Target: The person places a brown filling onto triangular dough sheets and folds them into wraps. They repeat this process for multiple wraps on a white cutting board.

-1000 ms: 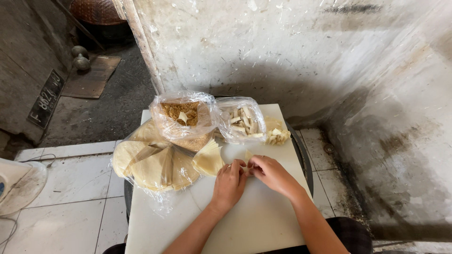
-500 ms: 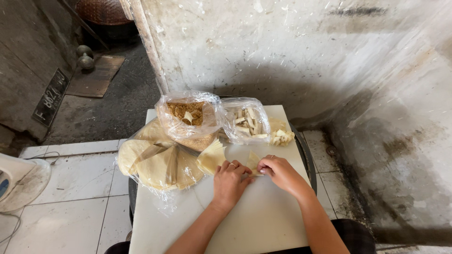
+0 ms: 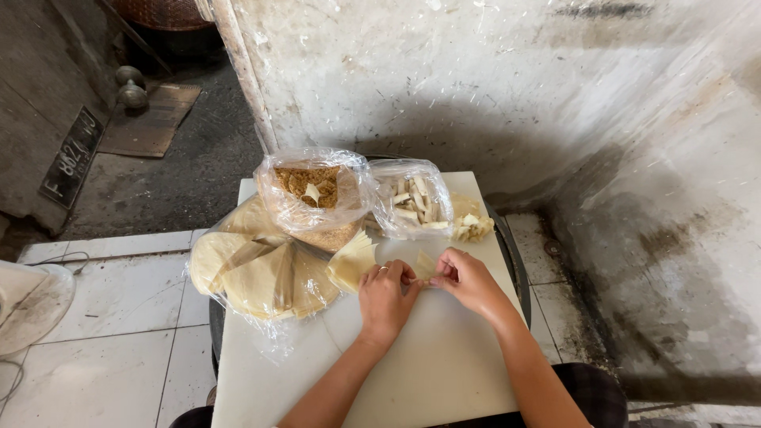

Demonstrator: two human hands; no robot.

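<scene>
White cutting board (image 3: 380, 372) lies flat against a stained wall (image 3: 491, 87); on its far left, a plastic-wrapped stack of round pale wrappers (image 3: 254, 269); behind, a clear bag of brown crumbly filling (image 3: 317, 194) beside a clear bag of pale strips (image 3: 412, 202). Left hand (image 3: 386, 295) and right hand (image 3: 469, 279) meet mid-board, fingers curled nearly closed, both pinching a small folded wrapper piece (image 3: 425, 265); a loose wrapper stack (image 3: 351, 261) lies just left of them.

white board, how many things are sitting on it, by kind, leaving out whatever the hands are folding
On the white board:
clear plastic bags with filling: 2, the crumb bag and the strip bag
stacks of round wrappers on plastic: 1
piles of cut wrapper pieces: 1
heaps of folded pieces: 1
Total: 5
</scene>
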